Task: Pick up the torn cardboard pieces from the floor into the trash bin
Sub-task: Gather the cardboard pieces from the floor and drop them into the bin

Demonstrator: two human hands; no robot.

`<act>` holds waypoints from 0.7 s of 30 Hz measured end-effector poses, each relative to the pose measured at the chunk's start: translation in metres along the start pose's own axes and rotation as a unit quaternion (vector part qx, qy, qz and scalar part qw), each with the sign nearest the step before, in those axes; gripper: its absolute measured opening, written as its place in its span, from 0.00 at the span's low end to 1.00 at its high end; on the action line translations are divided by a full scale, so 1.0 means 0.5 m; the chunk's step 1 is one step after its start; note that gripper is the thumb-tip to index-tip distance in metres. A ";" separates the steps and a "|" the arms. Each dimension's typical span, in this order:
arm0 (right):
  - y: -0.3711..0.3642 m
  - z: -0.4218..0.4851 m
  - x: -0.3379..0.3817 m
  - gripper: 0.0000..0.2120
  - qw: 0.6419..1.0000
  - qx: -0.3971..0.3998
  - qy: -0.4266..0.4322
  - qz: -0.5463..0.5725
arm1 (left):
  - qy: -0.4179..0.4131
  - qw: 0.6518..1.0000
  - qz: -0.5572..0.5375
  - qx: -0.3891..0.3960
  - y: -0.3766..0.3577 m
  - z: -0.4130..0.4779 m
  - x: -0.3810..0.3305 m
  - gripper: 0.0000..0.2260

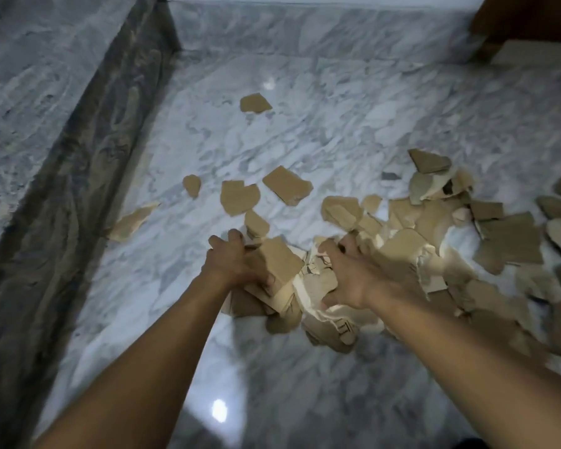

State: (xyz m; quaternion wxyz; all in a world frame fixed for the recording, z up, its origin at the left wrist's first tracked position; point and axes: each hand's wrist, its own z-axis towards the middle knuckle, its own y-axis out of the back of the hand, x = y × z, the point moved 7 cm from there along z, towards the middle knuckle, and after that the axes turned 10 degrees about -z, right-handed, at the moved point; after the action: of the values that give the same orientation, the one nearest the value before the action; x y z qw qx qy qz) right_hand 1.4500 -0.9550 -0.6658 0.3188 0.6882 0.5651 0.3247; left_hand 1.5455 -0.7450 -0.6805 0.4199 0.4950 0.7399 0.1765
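Your left hand (240, 265) and right hand (353, 277) curl around torn cardboard pieces (282, 257), near centre. More scraps (512, 241) cover the marble floor (305, 140) to the right.

This is an indoor room, probably in a home. The floor (305, 140) is polished grey-white marble, glossy enough to show a bright spot of reflected light (219, 410). A dark veined strip (88, 157) runs along its left edge below a marble wall (30, 76). Brown wooden furniture (525, 17) stands in the far right corner.
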 end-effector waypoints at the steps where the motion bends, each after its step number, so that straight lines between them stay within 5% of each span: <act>1: -0.002 0.002 -0.003 0.47 1.000 -0.005 -0.009 0.008 | 0.011 1.000 -0.014 0.003 -0.001 0.005 0.001 0.47; 15: 0.000 0.019 0.002 0.39 0.999 0.006 0.030 -0.014 | -0.005 0.997 -0.041 0.060 0.001 -0.009 0.010 0.39; 19: 0.049 0.010 -0.003 0.29 0.998 -0.023 0.052 0.010 | -0.043 0.995 -0.088 0.020 0.051 -0.037 0.014 0.29; 21: 0.098 0.006 -0.013 0.32 0.996 -0.052 0.046 0.059 | -0.065 0.984 -0.164 -0.016 0.099 -0.056 0.021 0.33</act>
State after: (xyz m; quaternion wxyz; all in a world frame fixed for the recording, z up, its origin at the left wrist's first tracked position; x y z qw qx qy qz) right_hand 1.4795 -0.9691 -0.6284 0.3081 0.6870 0.5198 0.4037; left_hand 1.5503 -0.7094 -0.6350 0.4983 0.3706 0.7793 0.0844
